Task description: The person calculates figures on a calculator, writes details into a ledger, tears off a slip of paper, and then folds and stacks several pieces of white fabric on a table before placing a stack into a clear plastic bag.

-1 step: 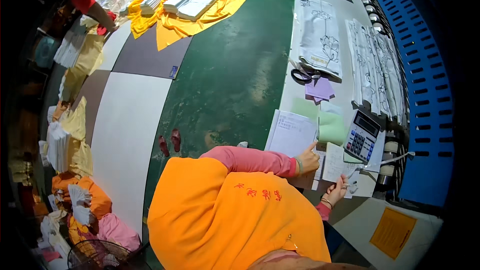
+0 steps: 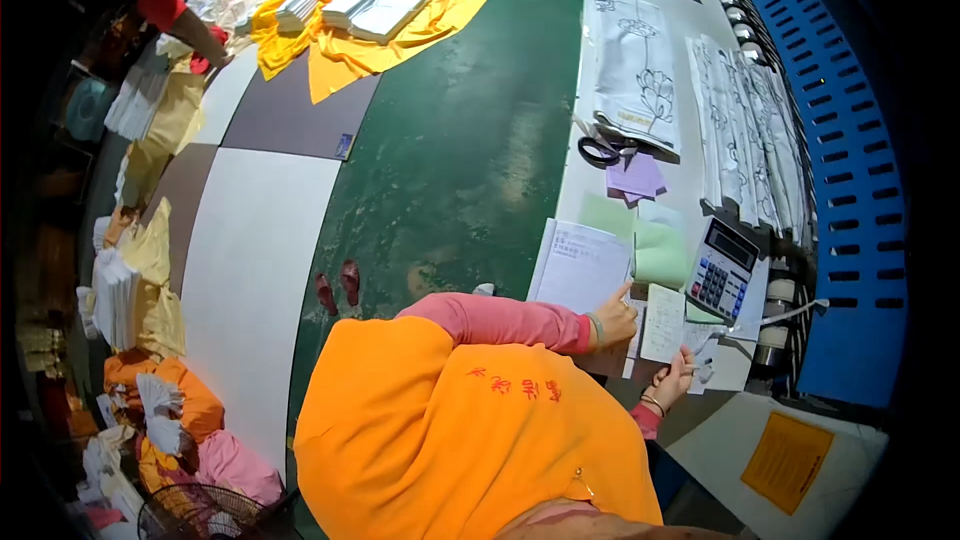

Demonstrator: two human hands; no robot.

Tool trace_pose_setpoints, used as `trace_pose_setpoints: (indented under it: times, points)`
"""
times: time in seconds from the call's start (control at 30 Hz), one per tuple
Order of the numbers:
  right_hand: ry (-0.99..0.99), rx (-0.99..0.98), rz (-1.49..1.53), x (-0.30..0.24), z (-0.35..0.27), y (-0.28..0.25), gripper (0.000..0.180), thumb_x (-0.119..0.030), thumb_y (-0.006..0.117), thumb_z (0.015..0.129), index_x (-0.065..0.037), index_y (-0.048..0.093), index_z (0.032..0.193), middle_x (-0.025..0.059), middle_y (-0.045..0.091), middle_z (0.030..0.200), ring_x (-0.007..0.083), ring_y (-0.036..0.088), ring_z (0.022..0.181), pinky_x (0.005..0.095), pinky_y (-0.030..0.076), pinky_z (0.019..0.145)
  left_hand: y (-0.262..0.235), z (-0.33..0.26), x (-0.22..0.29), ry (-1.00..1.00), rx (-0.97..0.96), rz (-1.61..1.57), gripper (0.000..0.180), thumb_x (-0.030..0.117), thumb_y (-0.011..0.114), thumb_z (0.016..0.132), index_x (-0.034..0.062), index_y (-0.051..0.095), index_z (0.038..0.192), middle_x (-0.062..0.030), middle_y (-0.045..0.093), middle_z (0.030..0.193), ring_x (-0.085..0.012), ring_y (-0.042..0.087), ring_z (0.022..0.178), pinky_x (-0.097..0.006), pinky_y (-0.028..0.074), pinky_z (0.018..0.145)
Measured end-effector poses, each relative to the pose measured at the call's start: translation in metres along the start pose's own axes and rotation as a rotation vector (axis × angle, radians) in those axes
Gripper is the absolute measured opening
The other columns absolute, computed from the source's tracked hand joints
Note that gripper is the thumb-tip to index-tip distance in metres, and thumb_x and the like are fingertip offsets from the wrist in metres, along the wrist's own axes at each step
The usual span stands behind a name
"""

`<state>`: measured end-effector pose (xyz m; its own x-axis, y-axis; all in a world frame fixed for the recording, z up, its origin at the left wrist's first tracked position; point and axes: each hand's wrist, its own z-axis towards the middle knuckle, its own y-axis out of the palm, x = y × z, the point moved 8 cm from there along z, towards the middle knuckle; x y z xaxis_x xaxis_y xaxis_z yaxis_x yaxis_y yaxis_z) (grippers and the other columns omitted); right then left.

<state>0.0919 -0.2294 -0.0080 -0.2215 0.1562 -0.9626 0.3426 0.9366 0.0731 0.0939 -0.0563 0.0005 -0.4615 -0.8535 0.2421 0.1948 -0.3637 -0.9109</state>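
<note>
My left hand (image 2: 612,320) rests at the near edge of the papers, its index finger stretched forward and the other fingers partly curled. The fingertip lies between a printed white sheet (image 2: 582,265) and a small handwritten note sheet (image 2: 662,325). At that note's lower right corner is my right hand (image 2: 673,378), its thumb and fingers pinched together. They seem to grip the note's edge; a thin white thing sticks out beside them, too small to name. Green sheets (image 2: 660,252) and a grey calculator (image 2: 722,272) lie just beyond. White slips (image 2: 704,358) sit right of my right hand.
Black-handled scissors (image 2: 602,148) and purple slips (image 2: 636,177) lie farther up the table, below folded white printed fabric (image 2: 640,70). A blue perforated panel (image 2: 835,140) borders the right side. At left are red slippers (image 2: 350,282), a fan (image 2: 190,510) and bundled cloth (image 2: 240,465).
The whole view has shifted very slightly left. Both hands stay nearly in place, and the note sheet by my right hand has tilted a little.
</note>
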Motion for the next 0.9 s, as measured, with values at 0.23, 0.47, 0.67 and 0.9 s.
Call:
trace_pose_setpoints:
  times: [0.23, 0.47, 0.67, 0.9]
  points:
    - [-0.474, 0.147, -0.759, -0.011, -0.004, -0.013, 0.024, -0.001, 0.049, 0.07, 0.005, 0.06, 0.09, 0.0113, 0.062, 0.093, 0.0219, 0.057, 0.074, 0.0316, 0.044, 0.072, -0.009, 0.009, 0.002, -0.041, -0.221, -0.043, 0.015, 0.022, 0.055, 0.067, 0.0103, 0.063, 0.07, -0.0109, 0.058, 0.074, -0.0222, 0.056, 0.074, -0.05, 0.027, 0.094]
    - [-0.133, 0.197, -0.773, -0.004, -0.003, 0.006, 0.016, -0.017, 0.05, 0.078, -0.006, 0.061, 0.083, 0.0176, 0.059, 0.072, 0.0328, 0.057, 0.064, 0.0397, 0.045, 0.056, -0.017, 0.004, -0.02, 0.13, -0.152, -0.114, 0.013, 0.027, 0.057, 0.068, 0.0154, 0.058, 0.073, -0.0021, 0.054, 0.089, -0.0192, 0.05, 0.092, -0.052, 0.015, 0.1]
    - [-0.23, 0.479, -0.768, -0.011, -0.028, -0.016, 0.02, -0.023, 0.054, 0.075, -0.006, 0.058, 0.085, 0.015, 0.059, 0.069, 0.0321, 0.058, 0.062, 0.0424, 0.045, 0.053, -0.023, 0.01, 0.004, 0.244, -0.198, -0.02, 0.019, 0.03, 0.059, 0.071, 0.0133, 0.064, 0.079, -0.0013, 0.06, 0.089, -0.0207, 0.054, 0.084, -0.047, 0.024, 0.095]
    - [-0.363, 0.453, -0.8, -0.007, -0.024, 0.013, 0.021, -0.018, 0.05, 0.077, -0.004, 0.053, 0.092, 0.0157, 0.059, 0.069, 0.0328, 0.057, 0.062, 0.0419, 0.045, 0.057, -0.052, 0.02, -0.004, 0.197, -0.218, -0.111, 0.02, 0.024, 0.063, 0.068, 0.0119, 0.064, 0.084, -0.0047, 0.06, 0.094, -0.0232, 0.053, 0.094, -0.041, 0.032, 0.09]
